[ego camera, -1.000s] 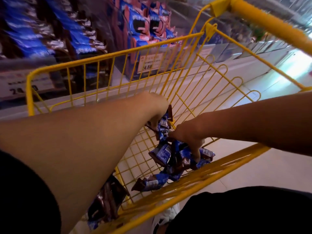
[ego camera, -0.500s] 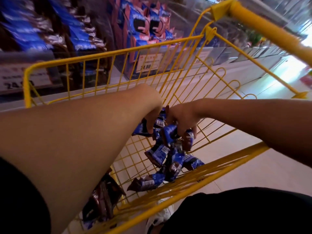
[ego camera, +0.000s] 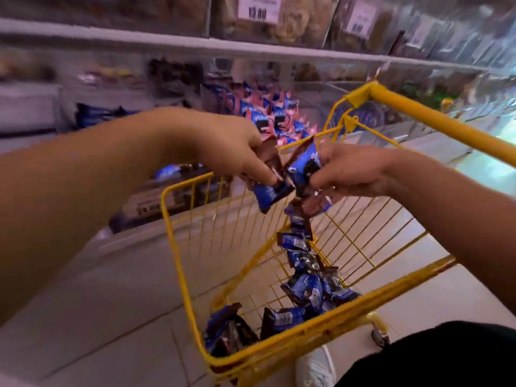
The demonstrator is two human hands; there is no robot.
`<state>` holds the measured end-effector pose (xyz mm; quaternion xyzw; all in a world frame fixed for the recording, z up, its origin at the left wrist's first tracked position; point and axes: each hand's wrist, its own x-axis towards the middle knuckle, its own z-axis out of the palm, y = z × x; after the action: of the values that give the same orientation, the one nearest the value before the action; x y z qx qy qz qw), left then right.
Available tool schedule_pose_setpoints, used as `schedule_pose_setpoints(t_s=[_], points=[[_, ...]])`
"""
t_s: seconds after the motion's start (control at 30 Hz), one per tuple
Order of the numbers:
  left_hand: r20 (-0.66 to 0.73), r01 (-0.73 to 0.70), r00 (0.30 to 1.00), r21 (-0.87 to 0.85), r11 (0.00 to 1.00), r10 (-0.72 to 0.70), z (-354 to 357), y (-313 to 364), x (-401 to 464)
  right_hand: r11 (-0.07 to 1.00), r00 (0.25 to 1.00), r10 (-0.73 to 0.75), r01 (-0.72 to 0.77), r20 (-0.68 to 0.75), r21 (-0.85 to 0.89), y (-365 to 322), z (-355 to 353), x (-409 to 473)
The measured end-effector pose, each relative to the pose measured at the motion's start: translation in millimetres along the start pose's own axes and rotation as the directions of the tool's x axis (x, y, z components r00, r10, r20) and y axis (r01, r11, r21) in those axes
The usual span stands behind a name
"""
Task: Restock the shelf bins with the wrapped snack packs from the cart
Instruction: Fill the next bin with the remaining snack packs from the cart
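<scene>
Both hands have risen out of the yellow wire cart (ego camera: 178, 247): left hand (ego camera: 223, 155) and right hand (ego camera: 351, 174) each grasp blue-and-brown wrapped snack packs (ego camera: 303, 169) in clenched fingers; more packs lie below at 6 o'clock.

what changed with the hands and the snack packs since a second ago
Both hands rose out of the yellow cart. The left hand and right hand now hold blue wrapped snack packs above its rim, with more packs trailing down from them. The view swung up toward the shelf bins. Loose packs still lie in the cart.
</scene>
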<state>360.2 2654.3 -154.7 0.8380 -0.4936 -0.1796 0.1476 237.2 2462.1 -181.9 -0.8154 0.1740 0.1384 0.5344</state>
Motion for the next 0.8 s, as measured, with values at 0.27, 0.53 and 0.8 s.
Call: schedule_pose_setpoints(t_s=[0.27,0.53,0.8], points=[[-0.378,-0.181,0.847,-0.866,0.467,-0.373,12.9,-48.3,-126.2,0.909,0.984,-0.177,0.17,-0.015,0.381,-67.2,87.5,-22.1],[-0.377,-0.151,0.82,-0.868,0.473,-0.43,38.0,-74.7,-130.4,0.906,0.948,-0.311,0.273,-0.072,-0.323,-73.3,143.2,-4.1],[0.057,0.196,0.968,-0.778,0.597,-0.243,33.2,-66.6,-117.5,0.765,0.93,-0.367,0.286,-0.026,-0.577,-69.8,143.9,5.5]])
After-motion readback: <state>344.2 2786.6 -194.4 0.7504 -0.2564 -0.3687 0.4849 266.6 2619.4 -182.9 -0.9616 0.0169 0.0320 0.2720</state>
